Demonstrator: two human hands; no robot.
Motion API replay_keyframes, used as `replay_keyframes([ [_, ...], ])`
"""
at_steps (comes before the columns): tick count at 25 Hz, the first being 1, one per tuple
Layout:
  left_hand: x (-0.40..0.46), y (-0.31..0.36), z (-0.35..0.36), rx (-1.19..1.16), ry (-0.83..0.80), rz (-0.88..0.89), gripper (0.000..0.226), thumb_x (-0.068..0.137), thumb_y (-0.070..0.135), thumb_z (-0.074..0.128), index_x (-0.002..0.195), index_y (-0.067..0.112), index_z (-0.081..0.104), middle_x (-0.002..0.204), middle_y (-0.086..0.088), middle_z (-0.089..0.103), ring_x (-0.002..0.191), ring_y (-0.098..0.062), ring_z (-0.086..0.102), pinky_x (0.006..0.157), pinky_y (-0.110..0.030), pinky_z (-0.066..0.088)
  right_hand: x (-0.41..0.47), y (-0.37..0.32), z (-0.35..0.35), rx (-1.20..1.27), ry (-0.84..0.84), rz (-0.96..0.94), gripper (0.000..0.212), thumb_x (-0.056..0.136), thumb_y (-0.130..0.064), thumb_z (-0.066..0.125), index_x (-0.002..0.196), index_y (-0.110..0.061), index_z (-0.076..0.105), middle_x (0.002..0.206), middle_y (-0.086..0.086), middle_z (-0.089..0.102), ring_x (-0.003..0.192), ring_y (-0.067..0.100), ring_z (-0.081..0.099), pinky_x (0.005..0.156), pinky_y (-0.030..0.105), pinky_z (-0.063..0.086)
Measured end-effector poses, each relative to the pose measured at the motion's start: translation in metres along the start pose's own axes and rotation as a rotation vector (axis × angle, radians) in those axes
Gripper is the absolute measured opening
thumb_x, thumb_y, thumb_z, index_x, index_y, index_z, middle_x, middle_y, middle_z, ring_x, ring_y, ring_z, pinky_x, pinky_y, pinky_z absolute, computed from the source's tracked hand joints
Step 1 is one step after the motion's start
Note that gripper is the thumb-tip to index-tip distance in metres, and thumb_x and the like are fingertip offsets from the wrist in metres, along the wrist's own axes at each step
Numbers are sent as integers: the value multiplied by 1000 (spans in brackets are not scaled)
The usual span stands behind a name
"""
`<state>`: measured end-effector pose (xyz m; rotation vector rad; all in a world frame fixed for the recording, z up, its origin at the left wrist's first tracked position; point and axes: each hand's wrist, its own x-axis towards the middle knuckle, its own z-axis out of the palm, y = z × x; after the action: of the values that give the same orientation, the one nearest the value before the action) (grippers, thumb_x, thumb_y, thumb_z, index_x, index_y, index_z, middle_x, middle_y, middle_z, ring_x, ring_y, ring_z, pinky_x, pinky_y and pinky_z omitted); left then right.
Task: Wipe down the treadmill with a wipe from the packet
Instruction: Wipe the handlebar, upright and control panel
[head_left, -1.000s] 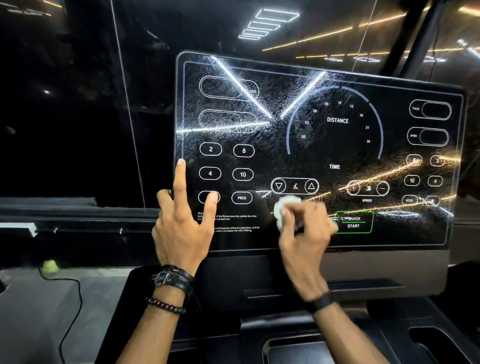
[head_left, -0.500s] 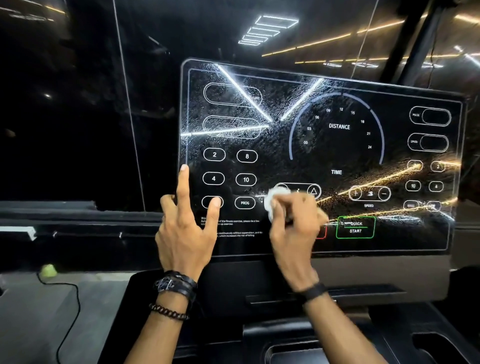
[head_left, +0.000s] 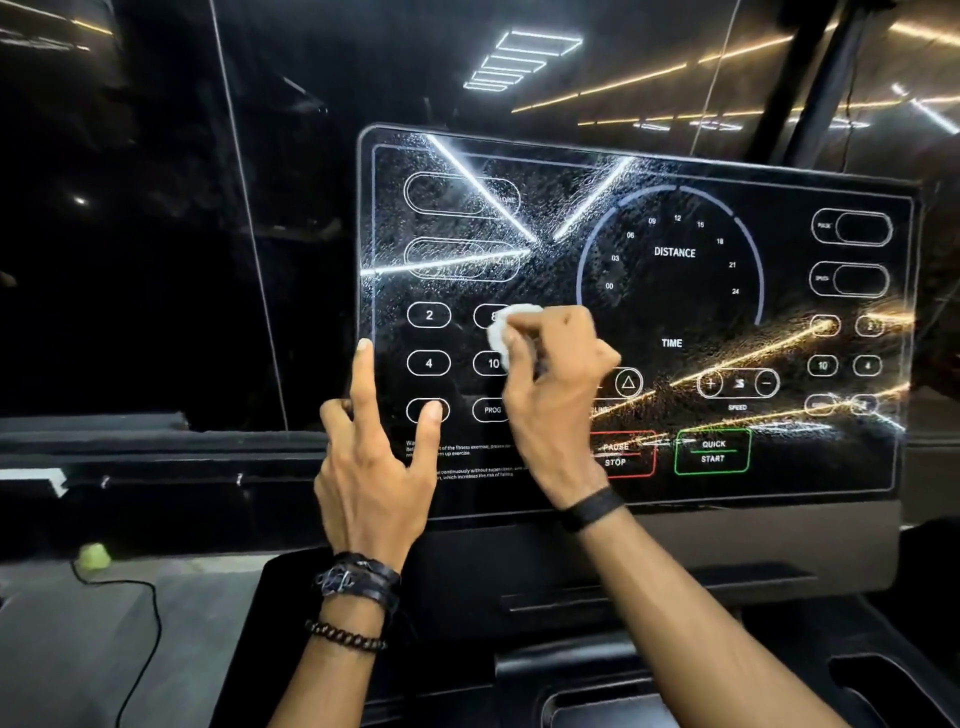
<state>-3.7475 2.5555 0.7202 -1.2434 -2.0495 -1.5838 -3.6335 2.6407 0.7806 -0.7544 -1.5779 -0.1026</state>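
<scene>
The right hand (head_left: 550, 384) pinches the white wipe (head_left: 506, 327) on the wide screen (head_left: 675, 301), whose unwiped part runs off to the right, while the left hand (head_left: 374, 457) props spread fingers nearby.

Right hand (head_left: 556, 395) pressing bunched white wipe (head_left: 506, 327) on treadmill console (head_left: 675, 312) beside "8"; left hand (head_left: 374, 467) fingertips braced at console's left edge.

Small yellow-green ball (head_left: 93, 556) sits low on left, on grey floor (head_left: 62, 649). Thin black cord (head_left: 148, 613) curls beside ball. Dark glass wall (head_left: 156, 208) behind shows shiny ceiling lights (head_left: 519, 60), white bars and long yellow lines.
</scene>
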Motion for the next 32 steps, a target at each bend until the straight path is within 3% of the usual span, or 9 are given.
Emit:
replay_keyframes([
  [4, 1, 1, -1, -20, -5, -24, 80, 93, 65, 49, 159, 36, 14, 104, -9, 48, 65, -30, 56, 58, -33, 40, -52, 7, -12, -39, -168, -165, 10, 91, -9, 69, 95, -18, 69, 97, -7, 60, 90, 15, 59, 84, 36, 27],
  [8, 2, 0, -1, -32, 6, -22, 83, 90, 68, 45, 159, 36, 13, 106, -9, 49, 66, -31, 58, 59, -33, 42, -17, 9, -11, -11, 10, 15, 11, 90, -9, 68, 92, -20, 67, 92, -8, 58, 83, 19, 59, 82, 36, 28],
  [13, 0, -2, 1, -5, -13, 2, 82, 92, 62, 49, 160, 33, 14, 104, -10, 49, 63, -30, 55, 55, -32, 37, -50, -13, 5, -48, -120, -115, 9, 92, -11, 67, 94, -19, 68, 97, -7, 59, 87, 17, 58, 82, 36, 28],
  [15, -2, -3, 1, -16, -3, 17, 80, 93, 61, 48, 160, 33, 14, 103, -9, 49, 60, -21, 47, 55, -30, 35, -61, -11, -3, -41, -68, -73, 12, 90, -9, 71, 94, -20, 70, 95, -9, 60, 86, 14, 59, 83, 37, 29],
  [19, 0, -6, 2, -48, 33, 56, 66, 100, 52, 36, 159, 26, 22, 102, -10, 49, 64, -12, 37, 56, -28, 29, -19, -33, 16, -33, 0, 46, 11, 93, -12, 68, 96, -22, 68, 93, -9, 58, 86, 14, 56, 81, 42, 32],
  [21, -2, -5, 2, -115, 43, 41, 67, 102, 57, 25, 158, 22, 25, 110, -12, 53, 65, -17, 45, 58, -28, 31, -20, -47, 28, -22, -75, -22, 8, 93, -13, 65, 95, -20, 67, 95, -8, 56, 88, 16, 56, 80, 40, 30],
  [23, -4, -5, -1, -250, 67, -2, 78, 99, 68, 13, 156, 17, 31, 124, -8, 58, 85, -22, 59, 66, -28, 38, -43, -48, 26, -19, -195, -136, 8, 93, -16, 59, 94, -18, 67, 96, -5, 57, 90, 19, 58, 80, 39, 28],
  [28, -4, -11, -3, -550, 181, -167, 68, 99, 58, 18, 146, 15, 40, 103, 19, 56, 85, 9, 56, 72, -6, 36, -30, -44, 24, -49, -169, -145, 9, 88, -9, 69, 90, -18, 69, 92, -6, 58, 86, 17, 58, 79, 33, 20],
  [32, -1, -18, -4, -651, 209, -229, 67, 97, 59, 21, 143, 16, 44, 106, 13, 65, 84, -8, 60, 76, -29, 47, -24, -71, 44, -3, -206, -196, 10, 90, -8, 66, 92, -17, 66, 93, -3, 57, 88, 19, 56, 79, 41, 29],
])
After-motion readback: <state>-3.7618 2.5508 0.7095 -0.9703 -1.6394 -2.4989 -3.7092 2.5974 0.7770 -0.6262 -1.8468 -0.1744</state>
